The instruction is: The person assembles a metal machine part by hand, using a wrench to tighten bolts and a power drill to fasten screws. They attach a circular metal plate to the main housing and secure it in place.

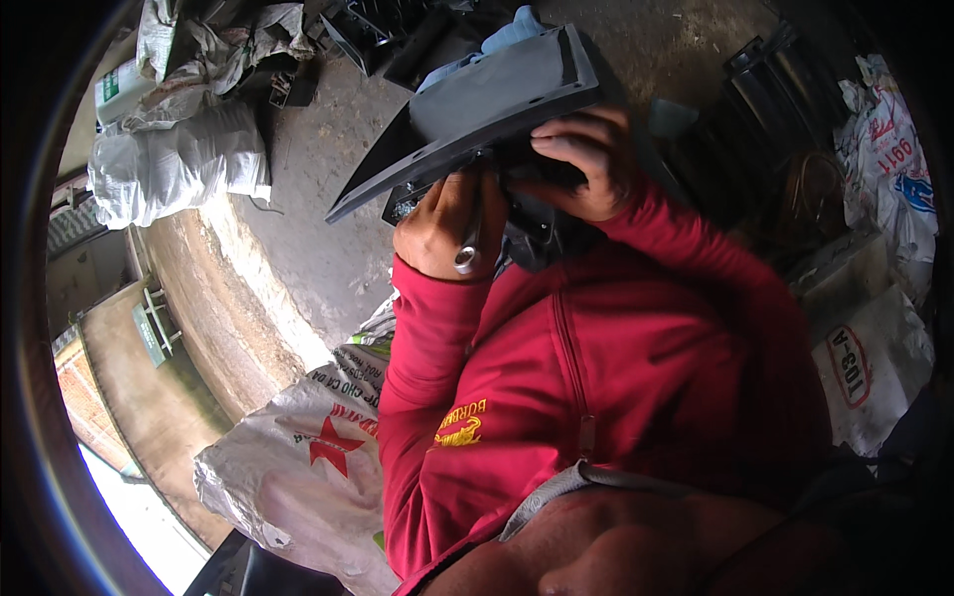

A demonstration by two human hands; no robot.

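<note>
A large black part (494, 94), shaped like a shallow housing with a flat flange and holes along its edge, is tilted in front of my chest. My left hand (447, 226) is closed around a metal socket wrench (465, 259), whose round hollow end sticks out below the fingers. The wrench's other end is hidden under the flange. My right hand (586, 164) grips the near right edge of the black part, thumb underneath and fingers over the flange. Beside my left hand, a small dark box (401, 207) holds shiny bits of hardware, too small to make out.
White sacks (179, 159) lie at the far left, by a white jug (121, 91). More black parts (785, 89) are stacked at the right, near printed bags (889, 159). A white sack with a red star (298, 457) lies by my left arm. Concrete floor (328, 159) stretches ahead.
</note>
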